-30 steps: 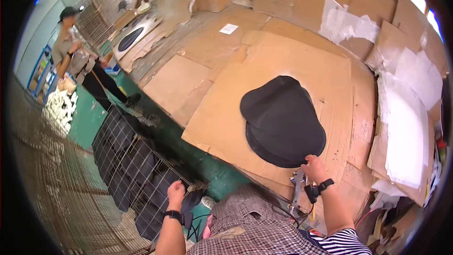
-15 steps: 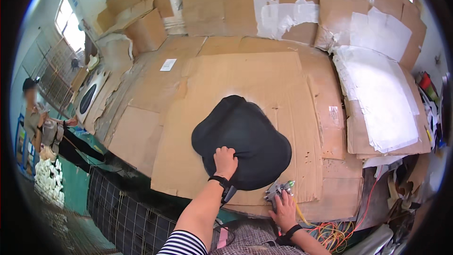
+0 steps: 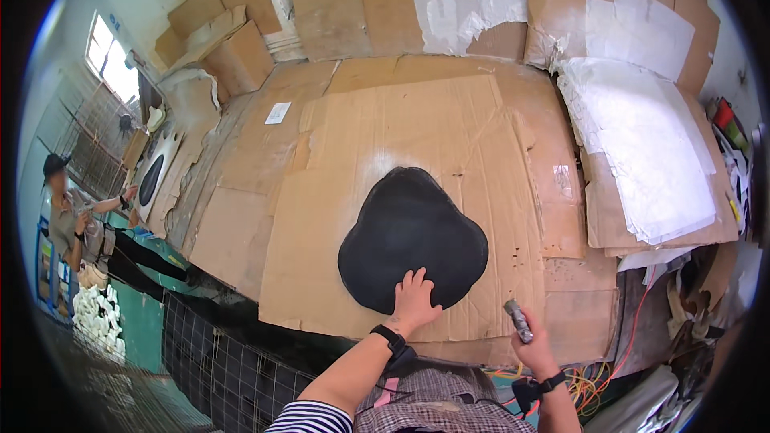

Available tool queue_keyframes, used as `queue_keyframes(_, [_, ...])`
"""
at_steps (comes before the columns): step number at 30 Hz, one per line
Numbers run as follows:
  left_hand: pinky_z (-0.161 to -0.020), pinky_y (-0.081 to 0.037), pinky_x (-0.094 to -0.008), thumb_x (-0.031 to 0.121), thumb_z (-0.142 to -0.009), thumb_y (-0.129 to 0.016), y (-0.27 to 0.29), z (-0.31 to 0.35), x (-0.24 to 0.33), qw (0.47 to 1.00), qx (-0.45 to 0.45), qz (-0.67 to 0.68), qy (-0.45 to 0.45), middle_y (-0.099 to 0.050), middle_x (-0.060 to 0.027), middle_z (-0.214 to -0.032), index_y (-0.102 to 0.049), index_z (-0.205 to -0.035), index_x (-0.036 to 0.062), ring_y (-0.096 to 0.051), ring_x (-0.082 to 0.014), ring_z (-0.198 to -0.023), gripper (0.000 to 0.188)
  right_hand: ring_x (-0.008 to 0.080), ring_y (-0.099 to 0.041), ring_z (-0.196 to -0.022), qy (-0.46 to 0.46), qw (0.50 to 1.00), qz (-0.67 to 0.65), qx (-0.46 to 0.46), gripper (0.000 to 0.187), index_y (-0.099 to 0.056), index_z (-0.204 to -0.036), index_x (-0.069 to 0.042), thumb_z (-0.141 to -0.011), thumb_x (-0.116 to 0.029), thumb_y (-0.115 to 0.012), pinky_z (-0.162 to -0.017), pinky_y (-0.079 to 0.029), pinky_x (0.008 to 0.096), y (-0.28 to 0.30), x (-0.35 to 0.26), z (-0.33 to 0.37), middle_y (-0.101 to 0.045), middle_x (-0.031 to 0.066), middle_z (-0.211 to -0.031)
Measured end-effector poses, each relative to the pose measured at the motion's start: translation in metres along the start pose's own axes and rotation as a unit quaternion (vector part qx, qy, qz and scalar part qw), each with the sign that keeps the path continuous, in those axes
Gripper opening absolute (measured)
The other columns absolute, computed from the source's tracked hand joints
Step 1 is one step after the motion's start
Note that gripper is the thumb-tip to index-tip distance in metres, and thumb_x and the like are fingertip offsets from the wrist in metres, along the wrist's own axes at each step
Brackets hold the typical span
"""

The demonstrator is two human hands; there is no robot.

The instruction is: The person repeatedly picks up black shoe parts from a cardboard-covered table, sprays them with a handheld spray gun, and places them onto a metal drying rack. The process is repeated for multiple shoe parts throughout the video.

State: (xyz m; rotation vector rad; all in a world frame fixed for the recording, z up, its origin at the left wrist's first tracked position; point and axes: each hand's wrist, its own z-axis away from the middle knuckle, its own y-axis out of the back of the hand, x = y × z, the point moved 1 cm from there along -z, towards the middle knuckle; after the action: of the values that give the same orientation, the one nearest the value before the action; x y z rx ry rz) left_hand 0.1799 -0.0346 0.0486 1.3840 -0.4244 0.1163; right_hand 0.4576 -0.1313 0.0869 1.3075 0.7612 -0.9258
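A black three-lobed pad (image 3: 411,232), like a seat cushion in shape, lies flat on a cardboard sheet (image 3: 321,192) before me. My left hand (image 3: 415,305) rests on the pad's near edge, fingers apart and laid on its surface, gripping nothing. To the right of the pad, above the cardboard's near edge, my right hand (image 3: 532,345) is closed around a grey metal spray gun (image 3: 518,321). Its grey end points up and away from me; the rest is hidden by my fingers.
Upright cardboard (image 3: 385,16) backs the table. At right stands a board covered with white paper (image 3: 642,152). Orange and yellow hoses (image 3: 589,389) hang by the near right edge. At far left, a co-worker (image 3: 80,224) stands near another black piece (image 3: 150,180) and a wire mesh rack (image 3: 216,361).
My left hand has opened from its bunched grip and slid to the near edge; the pad now lies smoother. My right hand has lifted the spray gun off the cardboard and moved right.
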Motion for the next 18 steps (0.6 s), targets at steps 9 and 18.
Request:
queue_keyframes(9, [-0.105,-0.033,-0.0495,0.028,-0.069,-0.072,-0.007,-0.001,-0.025,0.987,0.106,0.117,0.011,-0.042,-0.0223,-0.138,-0.055,-0.121,0.0053,-0.038,-0.041,-0.127,0.059,0.0159,-0.06,-0.096,-0.054,0.96,-0.256,-0.096,0.052,-0.044,-0.133,0.001,-0.086,-0.004,-0.065,-0.087,-0.048,0.031,0.082,-0.117,0.083,-0.062,0.008,-0.106])
queue_keyframes(18, [-0.095,-0.041,-0.0395,0.006,-0.071,-0.066,0.051,0.101,-0.189,0.901,0.298,0.229,0.216,-0.057,-0.0179,-0.108,-0.057,-0.105,0.0002,-0.052,-0.0344,-0.108,0.036,0.0103,-0.06,-0.074,-0.047,0.983,-0.147,-0.095,0.049,-0.051,-0.125,0.002,-0.082,-0.011,-0.07,-0.065,-0.049,0.0241,0.078,-0.187,0.12,-0.063,0.0045,-0.085])
